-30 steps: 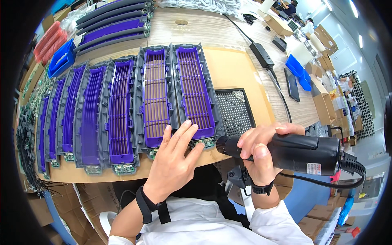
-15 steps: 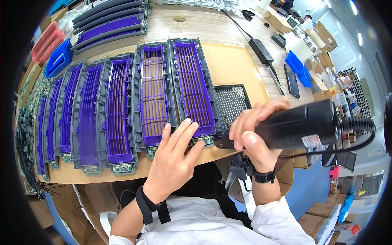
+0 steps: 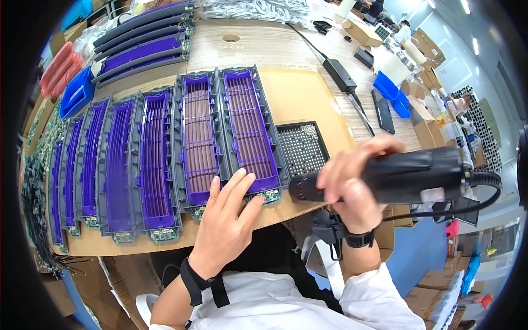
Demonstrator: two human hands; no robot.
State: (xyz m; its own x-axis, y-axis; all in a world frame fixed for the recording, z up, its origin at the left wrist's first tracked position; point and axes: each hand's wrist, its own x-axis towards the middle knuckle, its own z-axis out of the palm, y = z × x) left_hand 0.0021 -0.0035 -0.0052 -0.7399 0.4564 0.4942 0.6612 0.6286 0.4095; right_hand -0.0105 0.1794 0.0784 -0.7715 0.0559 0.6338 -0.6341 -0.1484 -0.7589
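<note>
The left hand lies flat with its fingers spread. The fingertips press on the near end of a purple grille in a grey frame, close to the small green board at that end. The hand holds nothing.

The right hand is wrapped tight around a black power tool. The tool lies sideways, just past the near edge of the surface. Its tip points left, toward the grille. The tip looks close to the grille's near right corner, but I cannot tell if it touches. A black cord loops from the back of the tool.

A black tray sits just right of the grille, near the tool. It is full of tiny things, maybe screws.

More purple grilles lie in a row to the left, side by side, all the way to the left edge. More are stacked at the far left corner, beside a blue bin. A black power brick and a dark phone lie toward the right edge.
</note>
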